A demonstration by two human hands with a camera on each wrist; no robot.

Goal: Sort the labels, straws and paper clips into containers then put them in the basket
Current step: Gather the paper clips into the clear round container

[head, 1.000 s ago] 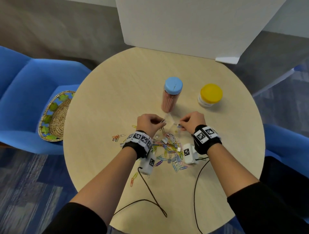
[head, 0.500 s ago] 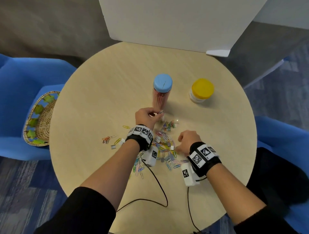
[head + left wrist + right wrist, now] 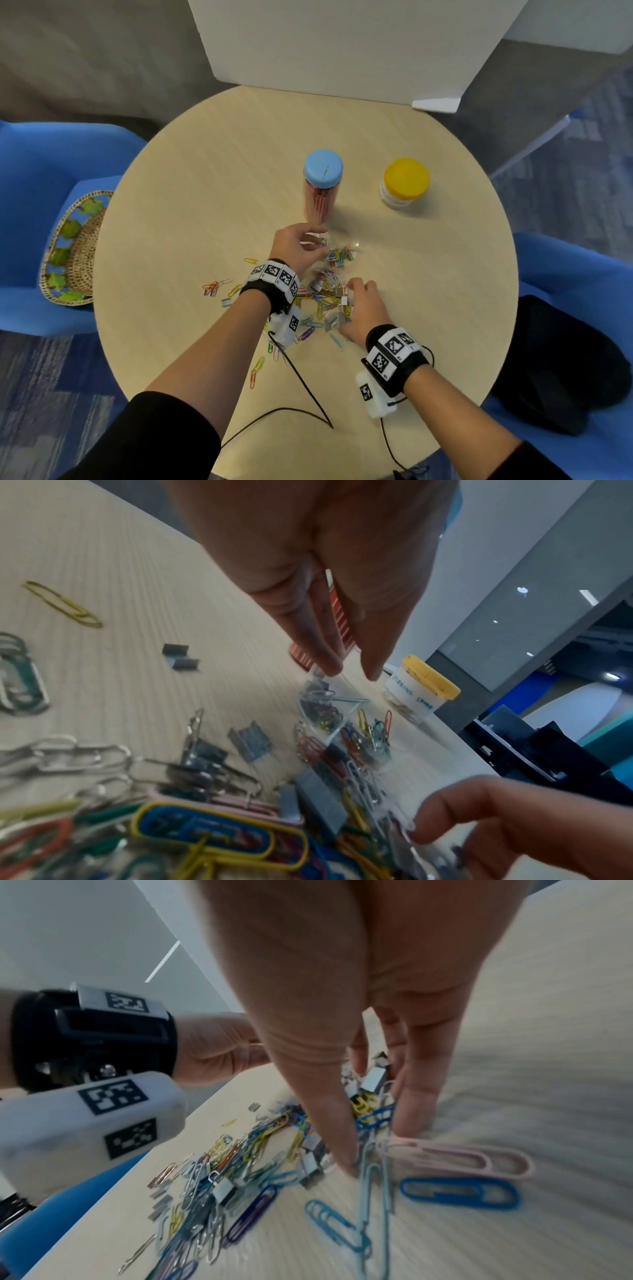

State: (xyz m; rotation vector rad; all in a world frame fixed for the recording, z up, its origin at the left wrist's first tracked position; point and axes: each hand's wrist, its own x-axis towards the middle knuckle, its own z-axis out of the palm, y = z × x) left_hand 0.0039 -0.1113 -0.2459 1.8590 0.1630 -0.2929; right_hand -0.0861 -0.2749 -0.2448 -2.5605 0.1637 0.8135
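A heap of coloured paper clips (image 3: 325, 301) and small binder clips lies mid-table. My left hand (image 3: 320, 242) pinches the top edge of a clear plastic bag (image 3: 342, 255) that holds several clips; in the left wrist view its fingertips (image 3: 329, 666) nip that edge above the bagged clips (image 3: 342, 723). My right hand (image 3: 347, 294) is down in the heap, thumb (image 3: 342, 1161) and fingers curled round a bunch of paper clips (image 3: 369, 1112). Behind stand a blue-lidded jar of straws (image 3: 323, 169) and a yellow-lidded jar (image 3: 406, 178).
A woven basket (image 3: 68, 250) sits on the blue chair to the left of the round table (image 3: 205, 154). A white board (image 3: 342, 44) stands at the far edge. Stray clips (image 3: 215, 286) lie left of the heap. Black cables (image 3: 301, 407) trail over the near side.
My right hand has drawn back from the bag's mouth toward me and gone down into the heap of clips. The left hand has kept its pinch on the bag.
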